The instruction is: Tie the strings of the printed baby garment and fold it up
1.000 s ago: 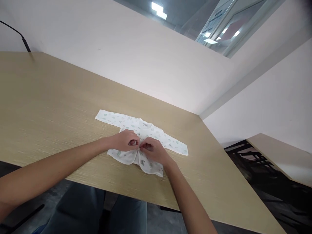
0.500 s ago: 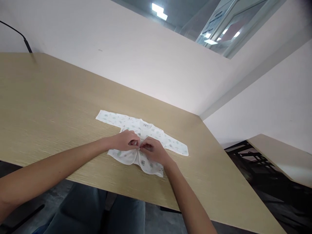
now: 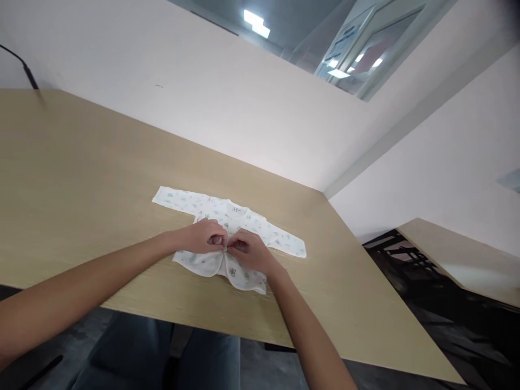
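A small white baby shirt (image 3: 280, 239) with a fine print of little figures lies spread face up, its sleeves stretched out to both sides. Along its front opening, my left hand (image 3: 207, 236) pinches the left edge between thumb and fingers. My right hand (image 3: 248, 249) pinches the other edge right beside it, the fingertips of both hands almost meeting. A small round button (image 3: 225, 249) shows between the fingertips; whether it is fastened I cannot tell. Below the hands the two front panels part toward the hem.
The shirt rests on a wooden table (image 3: 101, 157) set against a white wall (image 3: 203, 97). A black cable (image 3: 29, 73) comes down at the far left. Another table (image 3: 467, 254) with a dark frame stands at the right. My legs are below the near edge.
The whole view has shifted slightly, so the shirt and hands appear a little further left. Both hands keep their pinch at the front opening, and the button shows a bit more clearly.
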Available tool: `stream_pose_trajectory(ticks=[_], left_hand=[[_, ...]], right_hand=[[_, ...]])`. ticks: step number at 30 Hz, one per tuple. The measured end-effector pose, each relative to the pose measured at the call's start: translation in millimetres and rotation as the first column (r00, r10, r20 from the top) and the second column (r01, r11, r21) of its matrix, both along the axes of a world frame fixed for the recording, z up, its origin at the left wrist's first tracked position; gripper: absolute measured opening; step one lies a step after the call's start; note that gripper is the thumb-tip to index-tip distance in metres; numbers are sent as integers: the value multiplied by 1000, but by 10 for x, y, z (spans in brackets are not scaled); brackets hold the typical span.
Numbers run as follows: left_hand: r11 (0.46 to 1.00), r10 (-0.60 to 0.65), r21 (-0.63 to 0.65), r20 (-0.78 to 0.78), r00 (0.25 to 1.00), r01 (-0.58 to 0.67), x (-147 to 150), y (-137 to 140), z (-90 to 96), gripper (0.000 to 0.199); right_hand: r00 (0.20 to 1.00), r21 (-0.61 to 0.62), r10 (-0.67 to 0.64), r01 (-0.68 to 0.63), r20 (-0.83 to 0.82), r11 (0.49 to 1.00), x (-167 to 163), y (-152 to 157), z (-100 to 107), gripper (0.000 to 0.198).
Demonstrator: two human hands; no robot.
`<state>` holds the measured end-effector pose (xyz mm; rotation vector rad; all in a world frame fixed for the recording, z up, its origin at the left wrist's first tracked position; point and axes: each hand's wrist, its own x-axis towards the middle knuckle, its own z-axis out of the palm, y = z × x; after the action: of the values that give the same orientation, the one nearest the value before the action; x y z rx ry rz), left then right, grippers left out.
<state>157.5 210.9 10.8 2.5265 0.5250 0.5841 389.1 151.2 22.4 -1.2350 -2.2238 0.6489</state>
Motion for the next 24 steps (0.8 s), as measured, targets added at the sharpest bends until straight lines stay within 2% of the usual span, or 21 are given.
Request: stream_pose_trajectory(ticks=[12, 20, 24], left_hand=[[999, 31, -43, -55, 998, -33, -2, -13, 39, 13], [998, 46, -48, -61, 997, -49, -2, -49, 89, 22], [997, 66, -35, -75, 995, -69, 11, -76, 110, 21]], right_hand=[[999, 52, 36, -33, -40, 998, 10, 2, 12, 11], [998, 92, 59, -57, -22, 994, 25, 27, -11, 5], [999, 132, 29, -34, 39, 991, -6, 25, -20, 15]])
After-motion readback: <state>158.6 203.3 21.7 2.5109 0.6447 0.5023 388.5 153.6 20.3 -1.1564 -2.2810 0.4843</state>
